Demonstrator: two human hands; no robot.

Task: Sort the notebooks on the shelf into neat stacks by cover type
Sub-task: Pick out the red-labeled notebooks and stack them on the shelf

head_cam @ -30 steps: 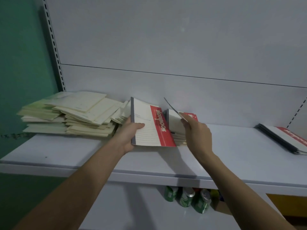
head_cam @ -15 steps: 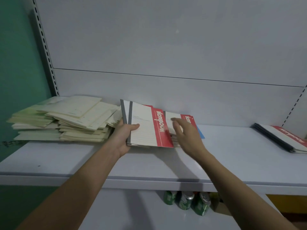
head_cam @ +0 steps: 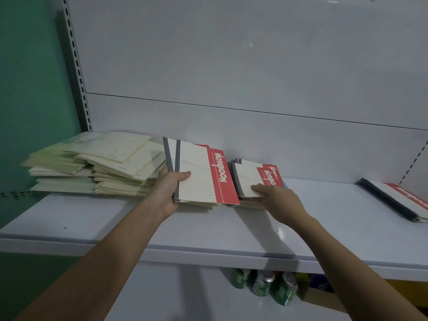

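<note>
Mid-sort, at the white metal shelf (head_cam: pixel 324 232).

The person's left hand (head_cam: pixel 170 188) is gripping a small batch of red-and-white lined notebooks with grey spines (head_cam: pixel 201 174), thumb curled over the front cover, fingers behind. At least two grey spines are showing, fanned slightly apart. The batch is tilting up off the shelf, its near edge resting over a low pile just behind.

The right hand (head_cam: pixel 278 200) is reaching to the short stack of matching red-and-white notebooks (head_cam: pixel 254 179) just right of the held batch. Its fingers are lying fairly straight across the top cover, pressing or sliding it; no closed grip is visible there.

Far left: a sprawling, uneven heap of pale cream-covered notebooks (head_cam: pixel 97 165), several lying askew. Far right, well apart: a dark-edged stack of red-and-white notebooks (head_cam: pixel 398 200), fanned but grouped.

Below the shelf: green drink cans (head_cam: pixel 264 283).

Judgement: the step in hand looks like gathering the loose red-covered books from the middle into the left-hand batch. Next move probably calls for the right hand to get under or pinch the top book and pass it left, aligning spines so the batch squares up. The cream heap is not yet neatened, so the task seems well short of done.
</note>
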